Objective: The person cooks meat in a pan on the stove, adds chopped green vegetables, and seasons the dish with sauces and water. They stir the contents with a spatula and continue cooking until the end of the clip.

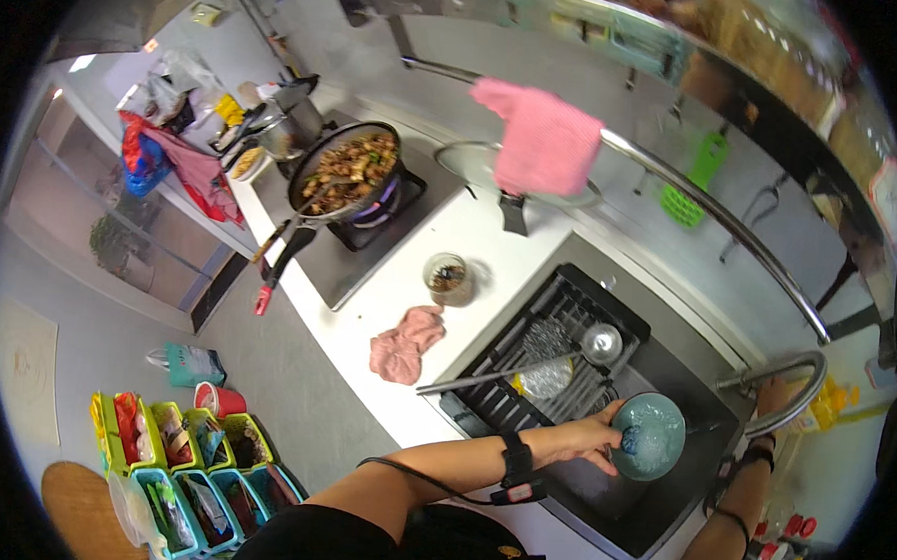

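A narrow kitchen with a white counter [389, 277] running along a grey wall, a dark sink [648, 519] sunk into its near end. Over the sink the left hand [587, 438] holds one teal bowl [648, 436], its grip clamped on the rim, water and suds showing inside. The right hand [774, 399] rests on the curved chrome tap [794, 380], fingers wrapped about it. In the sink sits one black draining rack [556, 335] carrying one steel scourer [545, 356] and one long-handled ladle [525, 368]. On the counter just beside the sink lie one crumpled pink cloth [406, 343] and one glass jar [449, 278] with dark contents. Further along, one black wok [348, 171] full of browned food stands on the lit gas hob [381, 212]. A second pink cloth [540, 139] hangs over the steel rail [712, 211], near one glass lid [474, 161]. On the floor stand rows of green and teal bins [185, 464] holding packets.
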`<state>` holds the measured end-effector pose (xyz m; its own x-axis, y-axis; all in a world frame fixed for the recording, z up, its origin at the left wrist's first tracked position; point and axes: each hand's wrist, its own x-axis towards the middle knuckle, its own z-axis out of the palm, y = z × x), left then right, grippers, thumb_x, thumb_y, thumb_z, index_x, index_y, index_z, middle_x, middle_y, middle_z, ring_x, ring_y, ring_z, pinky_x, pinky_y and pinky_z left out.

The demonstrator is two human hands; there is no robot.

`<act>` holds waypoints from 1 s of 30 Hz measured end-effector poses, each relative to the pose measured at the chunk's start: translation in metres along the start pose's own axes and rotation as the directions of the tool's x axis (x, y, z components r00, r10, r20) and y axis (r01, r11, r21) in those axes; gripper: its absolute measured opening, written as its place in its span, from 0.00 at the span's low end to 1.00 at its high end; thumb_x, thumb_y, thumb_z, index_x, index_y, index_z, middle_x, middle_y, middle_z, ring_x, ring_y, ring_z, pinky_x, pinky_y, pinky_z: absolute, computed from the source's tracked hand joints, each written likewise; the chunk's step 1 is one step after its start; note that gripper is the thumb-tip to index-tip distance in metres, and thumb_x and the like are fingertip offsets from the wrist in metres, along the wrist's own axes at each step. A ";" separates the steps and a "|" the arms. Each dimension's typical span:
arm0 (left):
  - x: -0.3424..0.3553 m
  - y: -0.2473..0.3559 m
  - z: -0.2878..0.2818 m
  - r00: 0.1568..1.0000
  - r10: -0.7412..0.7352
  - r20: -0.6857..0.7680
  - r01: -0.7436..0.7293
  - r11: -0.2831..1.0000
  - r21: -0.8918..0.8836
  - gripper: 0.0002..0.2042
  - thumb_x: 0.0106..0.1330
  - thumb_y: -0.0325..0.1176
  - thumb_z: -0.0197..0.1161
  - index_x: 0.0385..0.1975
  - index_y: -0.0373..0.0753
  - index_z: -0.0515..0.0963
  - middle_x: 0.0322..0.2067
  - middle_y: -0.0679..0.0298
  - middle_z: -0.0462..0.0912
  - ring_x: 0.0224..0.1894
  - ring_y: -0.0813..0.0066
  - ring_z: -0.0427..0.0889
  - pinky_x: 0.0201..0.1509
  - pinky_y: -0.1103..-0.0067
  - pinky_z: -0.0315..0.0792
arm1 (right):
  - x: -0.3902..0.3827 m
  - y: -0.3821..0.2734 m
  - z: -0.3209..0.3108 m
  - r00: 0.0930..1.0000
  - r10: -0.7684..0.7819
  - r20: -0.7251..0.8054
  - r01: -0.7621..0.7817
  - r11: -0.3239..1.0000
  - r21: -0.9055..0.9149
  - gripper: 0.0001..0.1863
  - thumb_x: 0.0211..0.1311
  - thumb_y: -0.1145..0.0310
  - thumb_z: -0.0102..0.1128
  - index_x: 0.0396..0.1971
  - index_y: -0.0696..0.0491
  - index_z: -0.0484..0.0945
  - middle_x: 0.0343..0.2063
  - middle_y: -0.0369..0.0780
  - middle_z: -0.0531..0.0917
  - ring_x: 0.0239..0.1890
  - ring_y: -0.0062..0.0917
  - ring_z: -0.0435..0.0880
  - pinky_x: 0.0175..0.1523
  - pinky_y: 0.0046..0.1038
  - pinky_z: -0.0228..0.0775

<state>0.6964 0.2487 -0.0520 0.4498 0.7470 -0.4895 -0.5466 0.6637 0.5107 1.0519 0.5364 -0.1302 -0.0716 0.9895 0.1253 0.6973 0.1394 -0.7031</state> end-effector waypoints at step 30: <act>-0.581 0.303 -0.345 0.554 0.481 -0.679 -0.314 0.877 0.365 0.32 0.54 0.23 0.45 0.62 0.43 0.48 0.49 0.50 0.65 0.36 0.51 0.80 0.32 0.67 0.82 | -0.312 -0.351 0.250 0.990 0.137 0.023 -0.124 0.789 0.602 0.10 0.66 0.67 0.48 0.40 0.55 0.76 0.24 0.28 0.72 0.21 0.08 0.64 0.24 0.14 0.55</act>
<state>0.0256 0.0033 0.1431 -0.4933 0.7079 -0.5056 -0.3627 0.3609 0.8592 0.6512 0.1882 -0.0979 0.0081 0.9999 0.0111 0.1291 0.0100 -0.9916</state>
